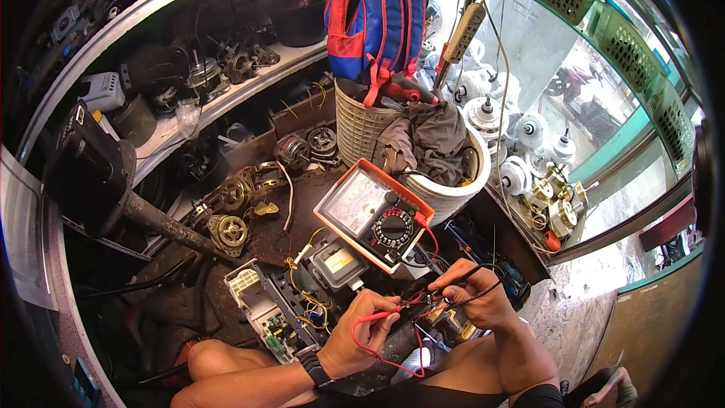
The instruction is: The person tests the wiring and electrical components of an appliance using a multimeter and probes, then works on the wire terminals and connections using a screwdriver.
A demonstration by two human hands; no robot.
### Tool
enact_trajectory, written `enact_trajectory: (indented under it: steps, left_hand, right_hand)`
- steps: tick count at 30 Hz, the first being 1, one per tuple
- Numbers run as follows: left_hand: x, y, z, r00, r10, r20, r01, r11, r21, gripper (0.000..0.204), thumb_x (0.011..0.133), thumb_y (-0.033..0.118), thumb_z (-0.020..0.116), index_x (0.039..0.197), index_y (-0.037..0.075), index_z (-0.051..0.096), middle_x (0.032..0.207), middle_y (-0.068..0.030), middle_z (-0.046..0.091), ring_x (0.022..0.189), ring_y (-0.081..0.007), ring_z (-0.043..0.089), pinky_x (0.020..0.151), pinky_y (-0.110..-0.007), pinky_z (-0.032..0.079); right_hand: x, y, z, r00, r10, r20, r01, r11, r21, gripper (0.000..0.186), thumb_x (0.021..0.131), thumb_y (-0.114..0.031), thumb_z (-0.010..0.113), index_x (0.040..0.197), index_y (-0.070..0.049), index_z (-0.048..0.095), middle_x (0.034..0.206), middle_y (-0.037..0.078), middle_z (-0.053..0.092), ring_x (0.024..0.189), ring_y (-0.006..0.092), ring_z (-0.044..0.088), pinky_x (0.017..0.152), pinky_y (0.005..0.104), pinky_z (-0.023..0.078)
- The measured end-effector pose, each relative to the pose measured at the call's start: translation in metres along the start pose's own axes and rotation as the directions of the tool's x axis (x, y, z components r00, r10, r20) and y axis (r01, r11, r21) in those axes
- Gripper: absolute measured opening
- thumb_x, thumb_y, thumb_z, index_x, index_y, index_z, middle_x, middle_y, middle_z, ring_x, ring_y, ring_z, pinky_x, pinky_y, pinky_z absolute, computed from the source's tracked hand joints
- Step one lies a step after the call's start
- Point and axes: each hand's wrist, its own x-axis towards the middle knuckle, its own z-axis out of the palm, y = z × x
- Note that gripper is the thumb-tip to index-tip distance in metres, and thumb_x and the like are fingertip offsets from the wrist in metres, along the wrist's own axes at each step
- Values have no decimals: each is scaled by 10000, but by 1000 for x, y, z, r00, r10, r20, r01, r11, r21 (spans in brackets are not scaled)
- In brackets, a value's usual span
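Note:
My left hand (361,338) is closed round a red test probe (380,316), whose red lead (400,367) loops down below it. Pinched in my right hand (481,300) is a black test probe (445,287), its black lead curving over the wrist. The two tips come close together at a small dark part between my hands; its kind, and whether both tips touch it, I cannot make out. Just beyond stands an analog multimeter (375,215) in an orange and white case, tilted back, with a large dial and a round selector. Both leads run toward its right side.
A grey metal box-shaped part (333,263) and a circuit board in a white frame (260,310) lie left of the meter. Several small motors (228,235) sit further left. A white bucket with grey cloth (438,143) and a blue-red backpack (385,23) stand behind.

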Motion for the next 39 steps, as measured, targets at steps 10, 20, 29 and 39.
enact_trajectory:
  steps: [10, 20, 29, 39]
  left_hand:
    - [-1, -1, 2, 1000, -27, -1, 27, 999, -43, 129, 1025, -18, 676, 1116, -8, 585, 1119, -154, 609, 1198, -322, 722, 901, -357, 631]
    - [-1, -1, 1, 1000, -22, 4, 23, 999, -29, 140, 1019, -27, 680, 1122, -6, 588, 1120, -157, 614, 1195, -313, 721, 891, -346, 634]
    - [0, -5, 4, 1000, -8, 10, 8, 999, -37, 145, 1017, -39, 673, 1131, -2, 592, 1145, -174, 636, 1171, -292, 721, 893, -332, 637]
    - [1, -3, 2, 1000, -1, 8, 1, 1000, -17, 142, 1008, -35, 686, 1111, -8, 592, 1141, -180, 642, 1155, -303, 730, 919, -356, 639]
  right_hand:
    - [-1, 4, 3, 999, 8, -45, -9, 999, -33, 141, 1040, -86, 708, 1130, 17, 744, 1059, 90, 681, 927, 153, 708, 802, 285, 582]
    - [0, -2, 2, 1000, 9, -17, -12, 990, -143, 79, 1034, -42, 702, 1097, -10, 739, 1068, 102, 682, 955, 165, 679, 853, 284, 545]
    - [0, -2, 3, 999, -12, -34, 6, 985, -171, 80, 1026, -76, 729, 1085, -28, 752, 1044, 77, 687, 923, 143, 642, 806, 266, 506]
    - [2, 0, 1, 999, -39, -18, 34, 973, -229, 79, 1014, -59, 737, 1085, -32, 757, 1029, 75, 715, 931, 154, 634, 815, 283, 498]
